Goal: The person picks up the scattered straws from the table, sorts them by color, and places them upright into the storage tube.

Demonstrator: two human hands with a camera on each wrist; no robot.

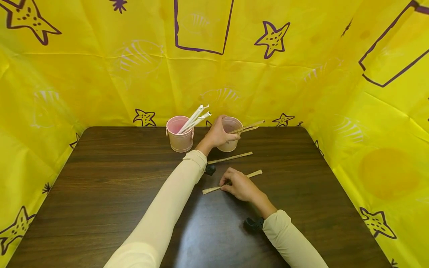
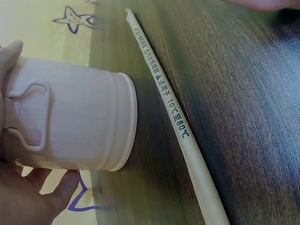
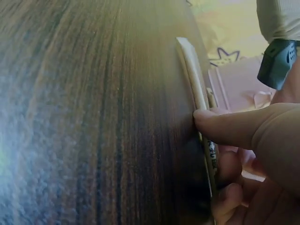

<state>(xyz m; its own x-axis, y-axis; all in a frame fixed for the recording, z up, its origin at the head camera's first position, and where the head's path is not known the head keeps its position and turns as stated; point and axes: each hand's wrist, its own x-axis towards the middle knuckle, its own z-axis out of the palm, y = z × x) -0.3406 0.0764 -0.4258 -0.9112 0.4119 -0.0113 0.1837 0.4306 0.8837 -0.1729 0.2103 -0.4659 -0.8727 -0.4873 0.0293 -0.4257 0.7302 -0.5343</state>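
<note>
My left hand grips the right-hand pale pink bucket by its side, fingers and thumb around it. A few brown paper-wrapped straws lean out of it to the right. In the left wrist view, the bucket's folded wire handle faces the camera. My right hand pinches a wrapped straw near its middle, low over the table. That straw shows between thumb and fingers in the right wrist view. Another wrapped straw, printed with dark characters, lies on the table in front of the bucket.
To the left stands a second pink bucket with white-wrapped straws leaning to the right. A dark wrist camera sits at each cuff. The dark wooden table meets yellow printed cloth at the back and sides.
</note>
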